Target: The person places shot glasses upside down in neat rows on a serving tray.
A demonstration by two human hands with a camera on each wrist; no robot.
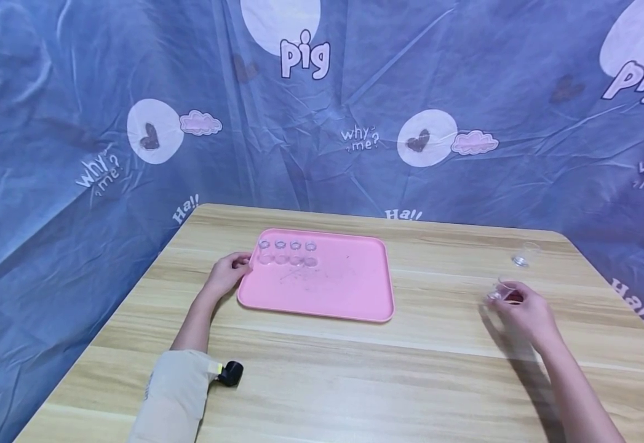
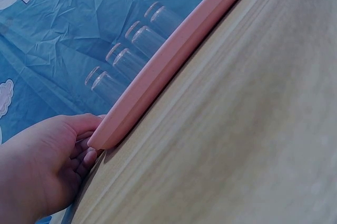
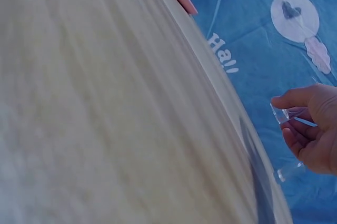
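My left hand (image 1: 226, 274) pinches the left edge of a pink tray (image 1: 349, 283), the thumb side at its rim and other fingers curled below the corner in the left wrist view. Several small clear glasses (image 1: 280, 252) stand upright in a row near the tray's back left. Over the right part of the table, my right hand (image 1: 529, 314) holds another small clear glass (image 3: 279, 114) between thumb and fingers, tilted. One more clear glass (image 1: 520, 261) is on the table just beyond that hand.
The wooden table (image 1: 322, 375) reaches back to a blue printed cloth (image 1: 322, 172) hung behind and beside it. A small black device (image 1: 230, 373) is strapped at the left sleeve. Small dark specks (image 1: 304, 275) mark the tray in front of the glasses.
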